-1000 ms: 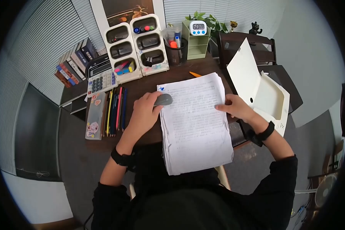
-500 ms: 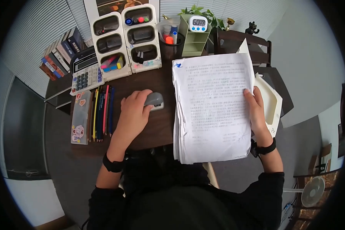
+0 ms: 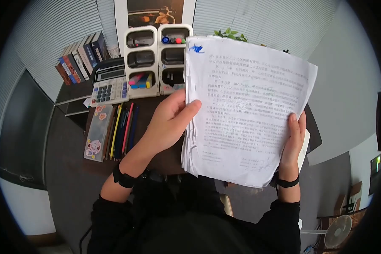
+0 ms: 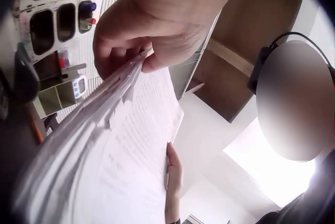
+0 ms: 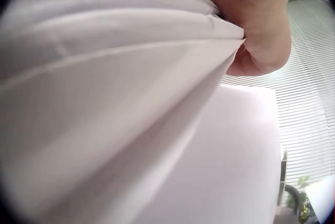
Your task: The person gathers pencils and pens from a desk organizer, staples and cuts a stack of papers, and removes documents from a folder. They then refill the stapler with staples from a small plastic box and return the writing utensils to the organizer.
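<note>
A thick stack of printed paper point(image 3: 245, 114) is held up over the desk, tilted, with a blue ink mark in its top left corner. My left hand point(image 3: 169, 122) pinches its left edge, thumb on the front page and fingers behind. At the right edge my right hand point(image 3: 295, 139) grips the stack, thumb in front. Loose, uneven sheet edges fan out along the left side in the left wrist view. The right wrist view has the right hand point(image 5: 261, 25) holding bunched pages. A dark grey stapler point(image 4: 23, 75) shows at the left of the left wrist view.
Colored pencils point(image 3: 122, 131) lie beside a clear pencil case point(image 3: 98, 133) on the desk's left. Behind them stand a calculator point(image 3: 108, 91), white compartment organizers point(image 3: 158, 63) and a row of books point(image 3: 80, 59). The raised stack covers the desk's right part.
My left hand has let go of the grey stapler and taken the paper stack's left edge. The stack has come up closer to the head camera and tilted, with my right hand still on it.
</note>
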{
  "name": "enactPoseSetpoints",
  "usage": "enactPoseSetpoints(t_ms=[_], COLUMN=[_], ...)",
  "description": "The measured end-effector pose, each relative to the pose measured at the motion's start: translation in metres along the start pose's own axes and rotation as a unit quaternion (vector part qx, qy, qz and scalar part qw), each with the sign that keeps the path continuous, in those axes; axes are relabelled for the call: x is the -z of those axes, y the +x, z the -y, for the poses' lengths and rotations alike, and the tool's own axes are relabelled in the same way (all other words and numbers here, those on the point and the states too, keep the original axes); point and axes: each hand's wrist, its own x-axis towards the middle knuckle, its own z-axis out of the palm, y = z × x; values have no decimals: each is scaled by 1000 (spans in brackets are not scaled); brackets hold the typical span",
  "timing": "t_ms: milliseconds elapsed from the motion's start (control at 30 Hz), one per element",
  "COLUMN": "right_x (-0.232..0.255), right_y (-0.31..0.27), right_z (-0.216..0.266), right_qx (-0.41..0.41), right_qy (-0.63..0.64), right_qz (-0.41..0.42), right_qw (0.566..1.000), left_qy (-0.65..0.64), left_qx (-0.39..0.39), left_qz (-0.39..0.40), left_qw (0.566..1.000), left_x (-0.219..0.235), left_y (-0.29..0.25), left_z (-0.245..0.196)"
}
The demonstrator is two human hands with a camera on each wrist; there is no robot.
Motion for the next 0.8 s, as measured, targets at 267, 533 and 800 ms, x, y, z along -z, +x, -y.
enactPoseSetpoints(t_ms=[267, 533, 800], right_x=[-18, -33, -55], right_y=[26, 42, 70], right_z=[-12, -38, -54], right_qx=[-46, -139, -121], right_qy=[107, 177, 215], right_qz=[36, 108, 152], right_qw=[993, 968, 957], left_qy=[78, -32, -7], left_qx=[-161, -171, -186], left_qz=[-58, -35, -49], left_qw=[982, 984, 981], left_x=[-14, -13, 6], left_y=[21, 38, 43], left_z=[-57, -69, -68])
